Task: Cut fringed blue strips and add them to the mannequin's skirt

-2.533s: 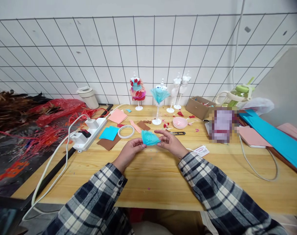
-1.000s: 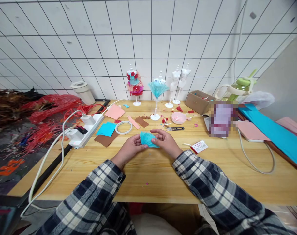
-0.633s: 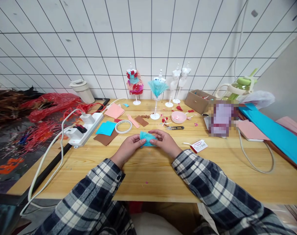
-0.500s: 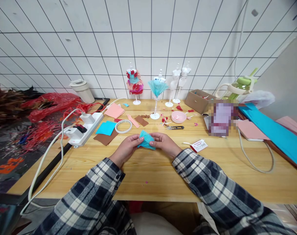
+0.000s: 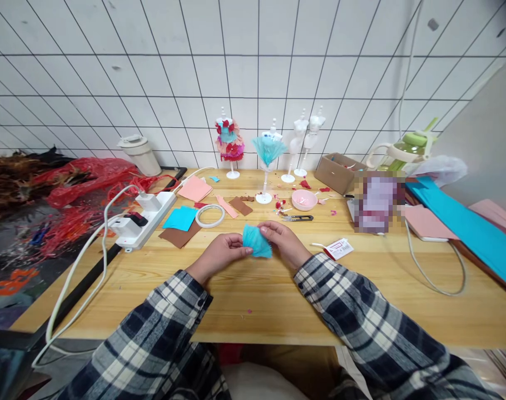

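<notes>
Left hand (image 5: pixel 223 254) and right hand (image 5: pixel 286 242) grip the blue ruffled piece (image 5: pixel 256 242) above the worktop (image 5: pixel 261 294); shaping it, I'd judge; the next move calls for light pressure.

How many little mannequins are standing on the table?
4: the red-trimmed mannequin on the left, the blue-frilled mannequin next, then, to its right, the nearer bare mannequin and the farther bare mannequin.

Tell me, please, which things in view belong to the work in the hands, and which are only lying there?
Probably part of the work:
blue pleated piece, between left hand and right hand
blue sheets
mannequin with blue frill
snips

Probably unrelated:
lidded cup
green-lidded bottle
power strip
red plastic
</notes>
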The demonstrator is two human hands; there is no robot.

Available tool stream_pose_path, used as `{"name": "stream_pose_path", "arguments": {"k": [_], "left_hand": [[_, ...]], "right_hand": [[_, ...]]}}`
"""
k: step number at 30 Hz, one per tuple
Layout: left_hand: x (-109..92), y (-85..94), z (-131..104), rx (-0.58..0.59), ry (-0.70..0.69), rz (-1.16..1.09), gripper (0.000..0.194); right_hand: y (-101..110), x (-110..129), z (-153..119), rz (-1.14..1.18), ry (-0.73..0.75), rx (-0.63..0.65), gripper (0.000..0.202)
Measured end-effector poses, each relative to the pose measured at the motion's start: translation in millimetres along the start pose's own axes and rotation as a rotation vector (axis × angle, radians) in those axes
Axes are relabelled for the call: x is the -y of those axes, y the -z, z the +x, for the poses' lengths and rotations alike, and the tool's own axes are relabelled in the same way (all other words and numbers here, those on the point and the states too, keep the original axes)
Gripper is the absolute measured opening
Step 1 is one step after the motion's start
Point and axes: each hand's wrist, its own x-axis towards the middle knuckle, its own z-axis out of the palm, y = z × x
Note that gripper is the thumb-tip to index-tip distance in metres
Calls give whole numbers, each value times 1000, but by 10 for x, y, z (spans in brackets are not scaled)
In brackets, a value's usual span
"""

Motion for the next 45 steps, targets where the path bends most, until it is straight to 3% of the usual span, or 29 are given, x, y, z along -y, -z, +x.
{"name": "stream_pose_path", "arguments": {"k": [4, 9, 13, 18, 21, 24, 27, 30, 33, 36, 38, 41, 43, 45], "left_hand": [[-11, 10, -1, -45, -31, -13, 40], [-17, -16, -17, 34, -3, 65, 39], [-36, -16, -36, 83, -18, 130, 38], [-21, 20, -39, 1, -18, 342, 32], [6, 39, -22, -54, -42, 350, 30], [6, 66, -19, -159, -47, 444, 30], [-37, 88, -45, -227, -213, 631, 37], [-84, 67, -77, -96, -376, 656, 42], [-82, 9, -83, 24, -354, 605, 24], [-44, -22, -61, 33, -303, 538, 22], [-20, -13, -45, -40, -269, 476, 23], [-8, 14, -44, -291, -235, 354, 24], [-17, 14, -61, -440, -228, 309, 21], [-34, -9, -79, -438, -251, 342, 17]], "right_hand": [[-9, 12, -17, -17, -6, 33, 43], [-24, -38, -1, -147, 1, 64, 43], [0, -43, 17, -219, 35, -10, 39], [31, 50, 30, -229, 110, -91, 37], [40, 94, 43, -147, 167, -183, 38], [56, 114, 52, -120, 140, -245, 38], [59, 121, 43, -75, 73, -190, 37], [36, 116, 19, -13, 7, -73, 36], [14, 98, 9, -3, -13, -50, 36], [32, 85, 16, -12, -1, -91, 35], [61, 80, 12, 57, 26, -142, 35], [76, 45, -20, 162, -4, -197, 37], [39, -19, -42, 79, -97, -140, 36], [-33, -110, -50, -25, -123, -33, 34]]}}
